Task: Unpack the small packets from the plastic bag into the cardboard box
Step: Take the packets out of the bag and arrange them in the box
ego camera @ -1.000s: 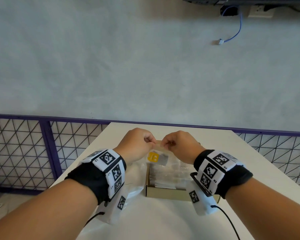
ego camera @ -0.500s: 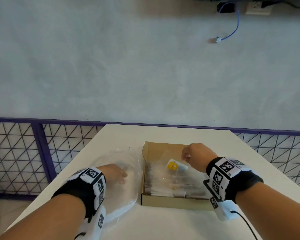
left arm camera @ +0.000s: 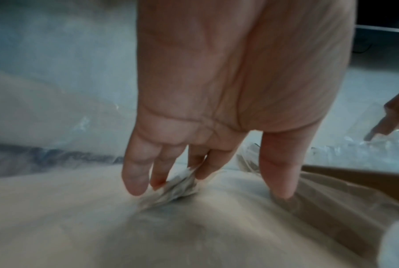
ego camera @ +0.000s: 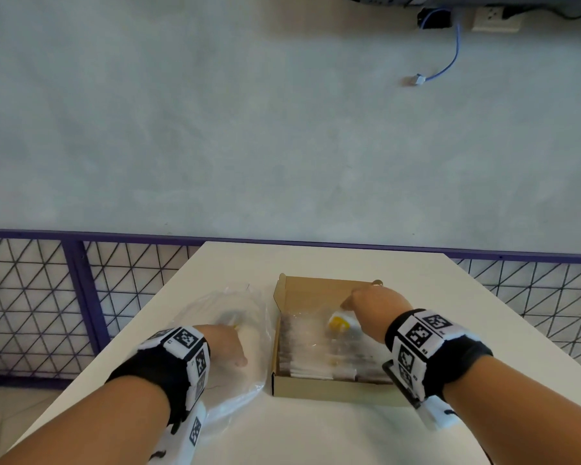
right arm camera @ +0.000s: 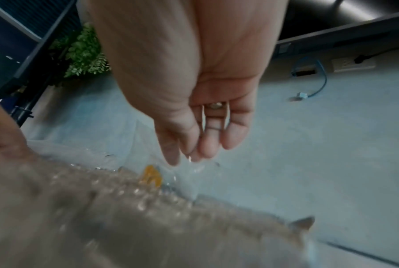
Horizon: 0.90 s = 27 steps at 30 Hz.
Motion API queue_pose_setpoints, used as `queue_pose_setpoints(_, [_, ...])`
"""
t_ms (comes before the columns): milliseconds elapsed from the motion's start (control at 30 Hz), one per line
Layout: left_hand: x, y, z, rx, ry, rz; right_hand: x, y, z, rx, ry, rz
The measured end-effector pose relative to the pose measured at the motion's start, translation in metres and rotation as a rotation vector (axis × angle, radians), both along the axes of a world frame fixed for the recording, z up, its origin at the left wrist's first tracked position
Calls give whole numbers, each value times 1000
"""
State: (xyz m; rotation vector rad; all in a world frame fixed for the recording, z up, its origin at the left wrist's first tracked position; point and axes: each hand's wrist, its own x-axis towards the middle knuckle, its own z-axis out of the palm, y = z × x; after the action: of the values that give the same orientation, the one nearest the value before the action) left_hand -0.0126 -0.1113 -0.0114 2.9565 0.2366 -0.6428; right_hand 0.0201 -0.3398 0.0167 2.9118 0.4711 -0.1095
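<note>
An open cardboard box [ego camera: 316, 284] sits mid-table with several clear packets [ego camera: 316, 359] stacked in it. My right hand [ego camera: 349, 304] hovers low over the box, thumb and fingertips [right arm camera: 173, 159] pinching the top edge of a clear packet with a yellow label [ego camera: 338, 322] [right arm camera: 152, 175] that rests on the stack. Left of the box lies the clear plastic bag [ego camera: 215, 310] [left arm camera: 56, 108]. My left hand [ego camera: 230, 344] [left arm camera: 239, 185] is inside it, fingers straight and pointing down, their tips touching a small packet [left arm camera: 177, 186]; the thumb stands apart.
The white table [ego camera: 316, 431] ends just beyond the box, with a purple mesh railing [ego camera: 81, 297] behind it. On the grey floor far beyond lies a blue cable [ego camera: 450, 58]. The box wall [left arm camera: 354, 174] stands just right of my left hand.
Both hands held the yellow-label packet above the box. The left hand let go and went down into the bag; the right hand lowered the packet onto the stack.
</note>
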Motion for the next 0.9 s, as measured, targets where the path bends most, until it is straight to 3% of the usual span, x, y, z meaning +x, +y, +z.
queue_pose_setpoints(133, [1,3,3,-15,-33,-2,-3,2,-2,-159,65,-14])
queue_pose_setpoints(300, [0,6,6,-32,-157,72,-6,0,-12,116,136,11])
queue_pose_setpoints(433, [1,17,7,-18,-366,208,-16,6,-27,147,314,28])
queue_pose_setpoints(567, [1,21,8,-1,-436,281,-24,8,-19,187,264,54])
queue_pose_setpoints(733, [2,28,15,-137,-455,293,-34,15,-2,338,178,122])
queue_pose_setpoints(900, [-10,26,40,-521,-563,308,-46,35,2,579,42,230])
